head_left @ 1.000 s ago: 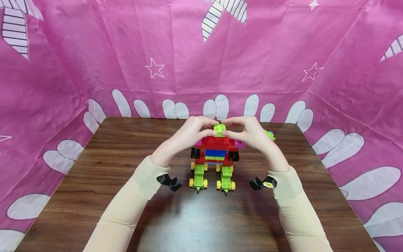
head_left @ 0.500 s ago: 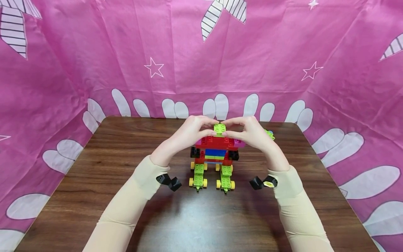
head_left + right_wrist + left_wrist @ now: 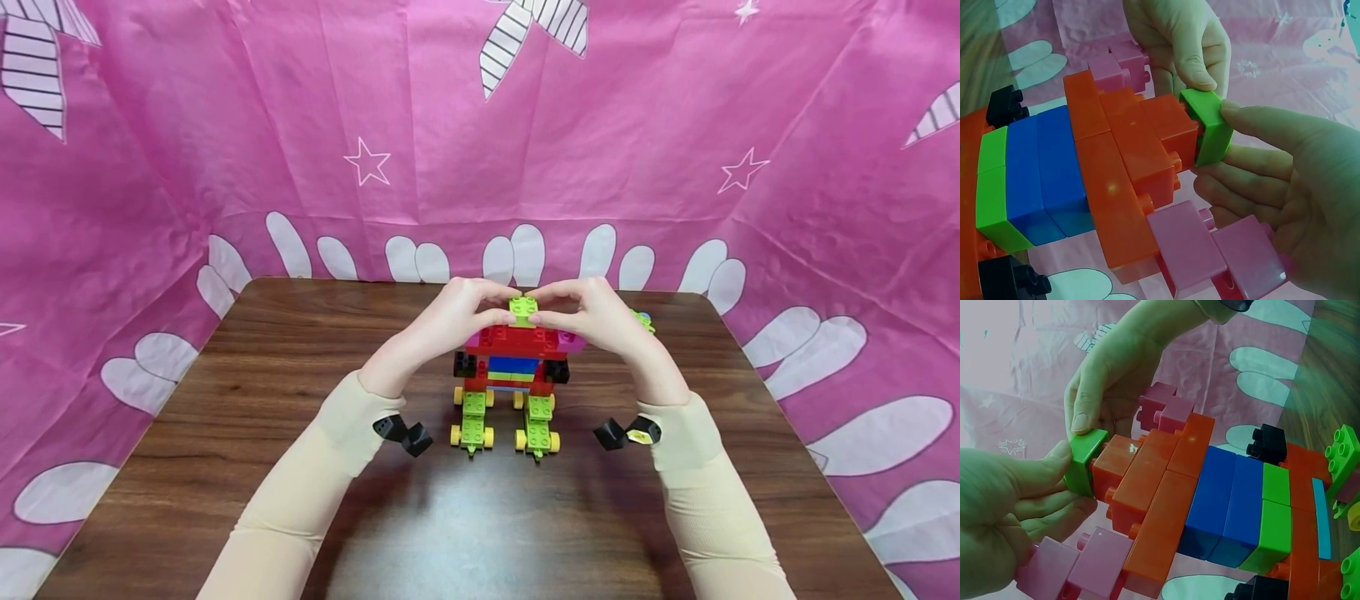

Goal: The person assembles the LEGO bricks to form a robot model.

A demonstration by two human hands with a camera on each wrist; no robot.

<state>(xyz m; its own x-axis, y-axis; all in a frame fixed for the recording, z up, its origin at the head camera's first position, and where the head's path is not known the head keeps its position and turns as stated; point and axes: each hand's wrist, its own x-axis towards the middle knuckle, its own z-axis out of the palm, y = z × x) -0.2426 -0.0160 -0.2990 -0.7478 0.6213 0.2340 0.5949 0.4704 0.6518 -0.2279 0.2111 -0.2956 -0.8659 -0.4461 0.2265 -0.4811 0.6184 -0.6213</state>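
A toy-brick figure stands upright at mid-table, built of red bricks [image 3: 513, 340], blue bricks [image 3: 513, 367] and two green wheeled bases [image 3: 473, 417] with yellow wheels. At its top is a lime green brick [image 3: 523, 307], meeting the uppermost red brick [image 3: 1169, 120]; whether it is fully seated I cannot tell. My left hand [image 3: 463, 310] pinches this brick from the left, thumb in front and fingers behind. From the right, my right hand [image 3: 600, 315] pinches the same brick likewise. Pink bricks [image 3: 1102, 559] stick out at both shoulders, close beneath the hands. Black bricks [image 3: 465, 363] sit at the sides.
The brown wooden table [image 3: 300, 375] carries the figure. Behind my right wrist lies a small green and blue piece [image 3: 643, 320], partly hidden. A pink printed curtain [image 3: 465, 150] encloses the back and sides. Each wrist wears a black camera mount [image 3: 403, 435].
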